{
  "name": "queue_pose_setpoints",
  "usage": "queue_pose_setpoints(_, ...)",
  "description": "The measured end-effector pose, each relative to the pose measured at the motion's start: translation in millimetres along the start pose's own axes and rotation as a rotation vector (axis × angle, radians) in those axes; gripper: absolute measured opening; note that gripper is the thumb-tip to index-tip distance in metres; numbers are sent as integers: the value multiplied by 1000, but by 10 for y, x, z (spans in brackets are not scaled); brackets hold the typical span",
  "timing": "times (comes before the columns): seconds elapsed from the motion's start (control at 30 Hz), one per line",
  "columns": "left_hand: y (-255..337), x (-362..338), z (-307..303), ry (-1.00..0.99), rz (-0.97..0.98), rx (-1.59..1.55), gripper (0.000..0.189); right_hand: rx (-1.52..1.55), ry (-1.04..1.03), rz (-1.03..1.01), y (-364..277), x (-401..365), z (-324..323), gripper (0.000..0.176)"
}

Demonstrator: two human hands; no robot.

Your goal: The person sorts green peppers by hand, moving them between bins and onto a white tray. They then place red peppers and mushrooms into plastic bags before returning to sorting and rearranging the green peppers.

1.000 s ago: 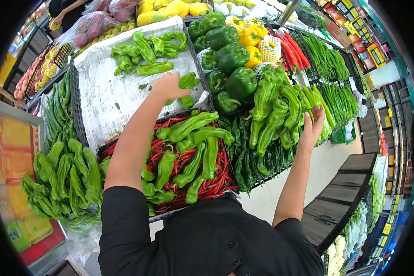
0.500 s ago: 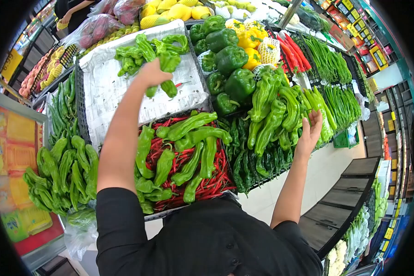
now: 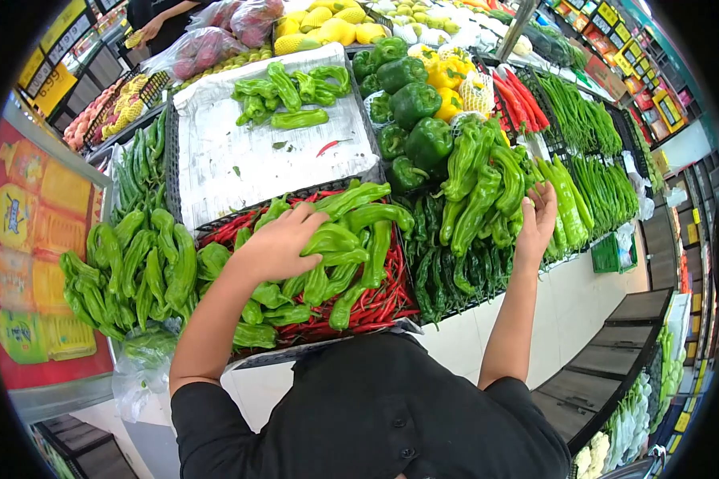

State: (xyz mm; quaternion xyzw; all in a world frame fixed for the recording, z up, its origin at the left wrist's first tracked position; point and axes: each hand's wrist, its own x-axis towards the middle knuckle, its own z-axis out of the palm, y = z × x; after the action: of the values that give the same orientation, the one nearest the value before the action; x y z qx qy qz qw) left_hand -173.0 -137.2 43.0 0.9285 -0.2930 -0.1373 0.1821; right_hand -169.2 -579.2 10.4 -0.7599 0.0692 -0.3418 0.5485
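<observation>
My left hand (image 3: 284, 241) is over the front crate, its fingers and thumb closed around long green peppers (image 3: 333, 238). More green peppers (image 3: 379, 254) lie there on a bed of red chilies (image 3: 391, 297). Behind it, a small group of green peppers (image 3: 284, 86) and a single green pepper (image 3: 299, 119) rest on the newspaper-lined crate (image 3: 208, 172). My right hand (image 3: 540, 217) holds nothing, fingers apart and slightly bent, beside a heap of green peppers (image 3: 483, 188) and paler long peppers (image 3: 563, 203).
Dark green bell peppers (image 3: 415, 104) and yellow peppers (image 3: 449, 73) stand at centre back. Dark wrinkled peppers (image 3: 435, 283) fill the crate on the right. Another green pepper heap (image 3: 140, 267) sits at left above a plastic bag (image 3: 140, 383). A person (image 3: 160, 20) stands at the far left.
My left hand has come back from the newspaper-lined crate to the front crate. A single green pepper now shows lying on the paper. My right hand stays beside the right heap.
</observation>
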Motion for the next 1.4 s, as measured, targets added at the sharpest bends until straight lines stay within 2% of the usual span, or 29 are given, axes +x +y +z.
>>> queue_pose_setpoints(0.1, -161, -50, -109, 29, -5, -96, 61, -56, -14, -32, -49, -66, 5, 56)
queue_pose_setpoints(0.2, -433, 14, -364, 133, -41, -40, 58, -138, -10, -113, -109, -123, 39, 58)
queue_pose_setpoints(0.27, -781, 136, -521, 294, -54, 4, 59, -194, -4, -198, -205, -162, 124, 60)
queue_pose_setpoints(0.33, -1380, 401, -604, 435, -75, 19, 63, -246, 8, -308, -380, -197, 304, 63)
queue_pose_setpoints(0.4, -1822, 691, -771, 415, -284, -145, 75, -290, -27, -367, -500, -210, 505, 65)
queue_pose_setpoints(0.47, -1986, 957, -949, 453, -579, -401, 91, -271, -94, -410, -569, -192, 722, 66)
queue_pose_setpoints(0.6, -2740, 1570, -1019, 441, -805, -549, 115, -217, -332, -479, -672, -48, 1342, 67)
queue_pose_setpoints(0.67, -3000, 1837, -1018, 391, -913, -605, 122, -199, -512, -428, -718, 80, 1756, 70)
queue_pose_setpoints(0.7, -3150, 1976, -960, 444, -924, -628, 129, -241, -586, -418, -723, 165, 1968, 72)
queue_pose_setpoints(0.73, -3250, 2075, -988, 381, -948, -600, 130, -277, -661, -408, -693, 265, 2198, 73)
queue_pose_setpoints(0.8, -3273, 2149, -970, 411, -948, -572, 131, -308, -757, -447, -507, 497, 2701, 78)
queue_pose_setpoints(0.93, -3754, 2437, -803, 475, -866, -495, 131, -533, -845, -475, -28, 1013, 3818, 93)
queue_pose_setpoints(1.0, -3797, 2528, -792, 474, -849, -566, 131, -618, -844, -422, 90, 1205, 4300, 96)
queue_pose_setpoints(1.03, -3673, 2486, -770, 510, -803, -712, 129, -660, -838, -394, 146, 1294, 4488, 97)
queue_pose_setpoints(1.13, -3396, 2270, -779, 396, -798, -749, 127, -750, -848, -333, 399, 1483, 4937, 98)
queue_pose_setpoints(1.17, -3377, 2227, -740, 387, -775, -818, 124, -758, -843, -339, 524, 1523, 5043, 103)
queue_pose_setpoints(1.3, -3220, 2084, -623, 299, -755, -857, 127, -982, -825, -241, 586, 1568, 5236, 111)
queue_pose_setpoints(1.33, -3188, 2060, -573, 315, -765, -871, 128, -1019, -792, -226, 579, 1522, 5263, 106)
queue_pose_setpoints(1.4, -3118, 2051, -514, 351, -768, -894, 129, -1151, -903, -119, 478, 1488, 5270, 98)
